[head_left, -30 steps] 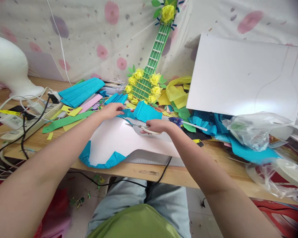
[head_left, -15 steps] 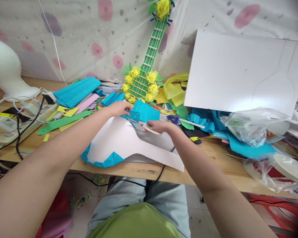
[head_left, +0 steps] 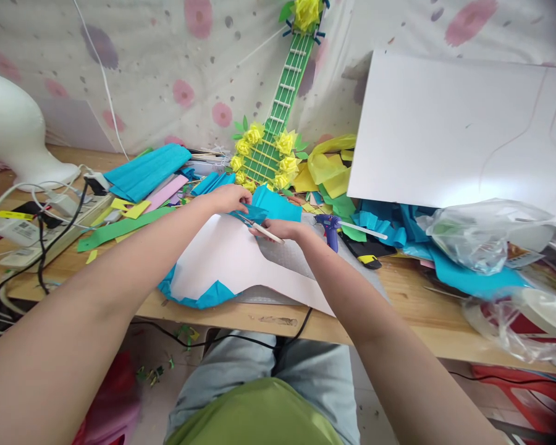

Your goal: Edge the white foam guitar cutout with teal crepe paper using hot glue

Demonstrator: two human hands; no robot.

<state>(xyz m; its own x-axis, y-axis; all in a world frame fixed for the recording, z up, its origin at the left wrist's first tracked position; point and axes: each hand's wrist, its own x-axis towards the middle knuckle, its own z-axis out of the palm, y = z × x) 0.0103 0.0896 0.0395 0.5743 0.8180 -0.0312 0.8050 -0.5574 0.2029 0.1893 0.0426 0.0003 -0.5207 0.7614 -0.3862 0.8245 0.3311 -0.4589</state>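
Clock's centred on the white guitar-shaped cutout [head_left: 217,256], 12 pointing away from the person. Front edge of the wooden desk [head_left: 412,309] is at 6 and it's pretty close: the blue trim [head_left: 204,296] on the cutout's rounded end sits just beside it at 7, and the neck runs out to 4, its tip near the edge too, by the right forearm. Sideways room is mostly a strip of visible wood around 3 to 4. Over at 9 to 10 the power strip [head_left: 58,232] and cables crowd things, the glue gun [head_left: 331,228] is at 2 on the gray mat [head_left: 301,259], and the green guitar [head_left: 285,102] leans on the wall past 12.

Fingers: the left hand [head_left: 234,199] is at 12, pinching blue crepe paper [head_left: 278,205] by the cutout's far edge. The right hand [head_left: 278,230], at 1, is wrapped round the white-handled scissors [head_left: 269,233], blades aimed at 10, towards that pinch. Can't tell how far apart the blades are. The cutout itself lies on the nearer side of both hands.
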